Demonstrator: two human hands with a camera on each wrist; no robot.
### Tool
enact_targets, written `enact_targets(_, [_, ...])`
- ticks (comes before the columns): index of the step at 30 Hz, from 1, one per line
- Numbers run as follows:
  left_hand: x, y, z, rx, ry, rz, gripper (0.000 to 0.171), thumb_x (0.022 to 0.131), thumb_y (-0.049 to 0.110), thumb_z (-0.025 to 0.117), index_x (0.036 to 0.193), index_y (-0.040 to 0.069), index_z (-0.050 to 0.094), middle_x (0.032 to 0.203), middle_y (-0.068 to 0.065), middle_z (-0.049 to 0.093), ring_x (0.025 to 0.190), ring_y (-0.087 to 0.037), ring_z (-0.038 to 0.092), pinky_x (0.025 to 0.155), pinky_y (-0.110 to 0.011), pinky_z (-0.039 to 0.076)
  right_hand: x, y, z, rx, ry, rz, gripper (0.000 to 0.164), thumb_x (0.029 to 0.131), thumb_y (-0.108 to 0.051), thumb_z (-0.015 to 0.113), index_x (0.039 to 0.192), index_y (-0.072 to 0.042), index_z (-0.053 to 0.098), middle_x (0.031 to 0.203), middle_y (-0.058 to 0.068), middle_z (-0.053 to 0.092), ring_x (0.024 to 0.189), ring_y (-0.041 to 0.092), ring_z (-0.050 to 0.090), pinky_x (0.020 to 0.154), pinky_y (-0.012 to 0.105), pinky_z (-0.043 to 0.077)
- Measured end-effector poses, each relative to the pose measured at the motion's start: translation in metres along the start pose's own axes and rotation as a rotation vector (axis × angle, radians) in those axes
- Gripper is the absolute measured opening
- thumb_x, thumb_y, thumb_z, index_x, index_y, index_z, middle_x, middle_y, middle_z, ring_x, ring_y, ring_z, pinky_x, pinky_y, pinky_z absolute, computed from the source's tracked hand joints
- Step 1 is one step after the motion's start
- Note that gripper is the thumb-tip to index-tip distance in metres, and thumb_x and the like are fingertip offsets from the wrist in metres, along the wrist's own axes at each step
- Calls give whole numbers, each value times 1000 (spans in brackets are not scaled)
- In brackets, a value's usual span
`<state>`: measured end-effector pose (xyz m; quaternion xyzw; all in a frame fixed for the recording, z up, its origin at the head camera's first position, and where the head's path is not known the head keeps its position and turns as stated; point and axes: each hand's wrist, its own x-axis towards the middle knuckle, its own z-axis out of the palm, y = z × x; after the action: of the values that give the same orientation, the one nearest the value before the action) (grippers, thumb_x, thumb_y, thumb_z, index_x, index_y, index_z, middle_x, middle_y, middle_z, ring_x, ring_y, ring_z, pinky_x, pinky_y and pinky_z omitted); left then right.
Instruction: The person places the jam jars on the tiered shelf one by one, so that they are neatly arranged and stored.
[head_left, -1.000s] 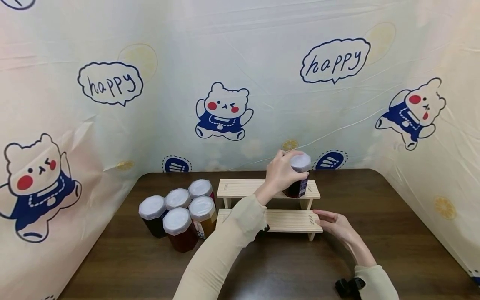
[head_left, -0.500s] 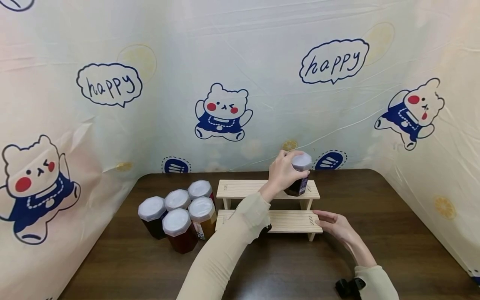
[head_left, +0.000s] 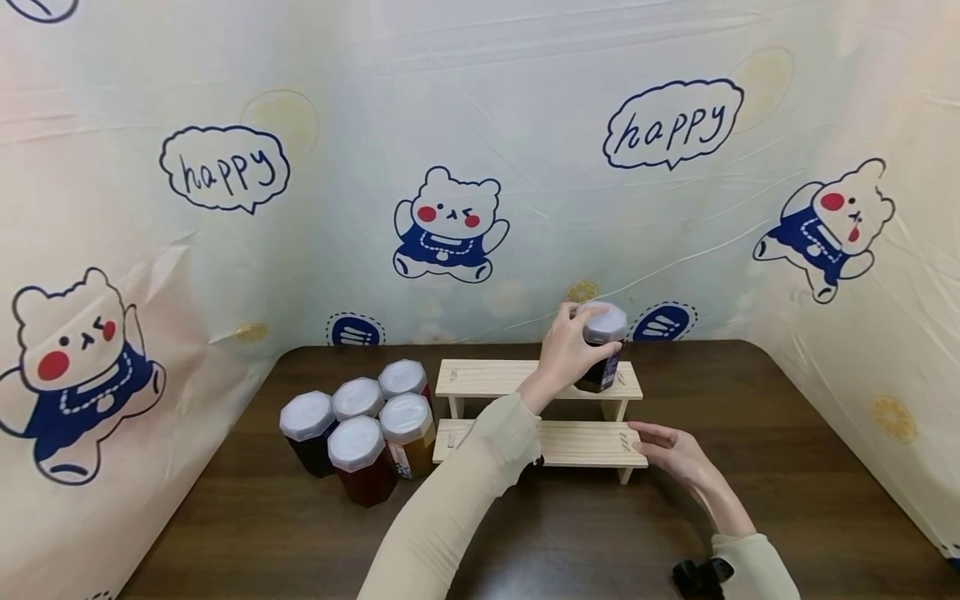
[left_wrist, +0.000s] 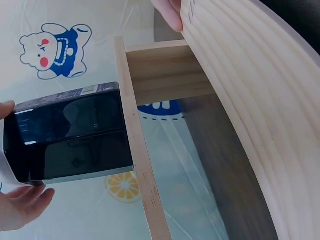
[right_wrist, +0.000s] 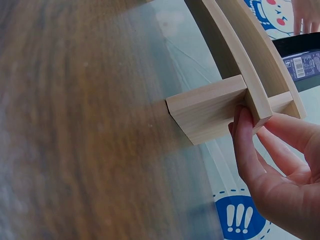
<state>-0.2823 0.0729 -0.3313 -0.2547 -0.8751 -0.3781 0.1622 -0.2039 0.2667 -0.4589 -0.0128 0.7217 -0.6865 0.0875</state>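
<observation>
My left hand point(head_left: 564, 350) grips a dark jar point(left_wrist: 75, 135) near its white octagonal lid point(head_left: 604, 322), fingers and thumb on opposite sides. The jar stands upright at the right end of the upper board of a two-step wooden rack point(head_left: 480, 379); in the left wrist view its base meets the board's edge. With thumb and fingers my right hand point(head_left: 678, 454) pinches the right end of the lower board point(head_left: 585, 443). The right wrist view shows that hand point(right_wrist: 280, 165) around the board's corner, beside a wooden leg point(right_wrist: 210, 107). My left forearm hides part of the lower board.
Several lidded jars stand grouped left of the rack, among them an amber jar point(head_left: 408, 437) and a dark red jar point(head_left: 363, 467). A printed curtain point(head_left: 525, 125) hangs behind the brown table point(head_left: 300, 542) and along its sides.
My left hand and the jar have shifted very slightly right along the upper board. The right hand keeps its hold on the lower board, and the grouped jars stay put.
</observation>
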Motion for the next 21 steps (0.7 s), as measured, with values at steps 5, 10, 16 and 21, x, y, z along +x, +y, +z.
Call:
enact_targets(5, [-8,1,-5,-27,78,46,41,77,30,68,114,18,59,122,-10,41,100,-21,49,75,-28,45,0,1,1,0,-5,-13,51,83,-5,59,124,16,38,110,13,56,87,4,57,74,22,47])
enact_targets(10, [-19,1,-12,-67,144,98,29,78,25,67,105,14,62,116,-9,44,101,-20,50,78,-25,44,1,2,1,-23,5,6,52,82,-7,60,125,14,40,115,16,54,89,4,57,75,23,47])
enact_targets(16, [-34,0,-19,-119,185,155,24,79,21,66,100,10,63,113,-9,47,98,-19,51,76,-21,44,0,1,1,-63,1,5,54,83,-10,60,127,12,37,125,28,43,90,4,56,76,22,46])
enact_targets(21, [-46,0,-26,-141,202,177,23,79,19,66,99,8,63,112,-10,48,103,-19,50,80,-28,44,0,0,1,-66,6,8,53,83,-9,60,127,12,38,123,27,45,89,4,57,75,22,47])
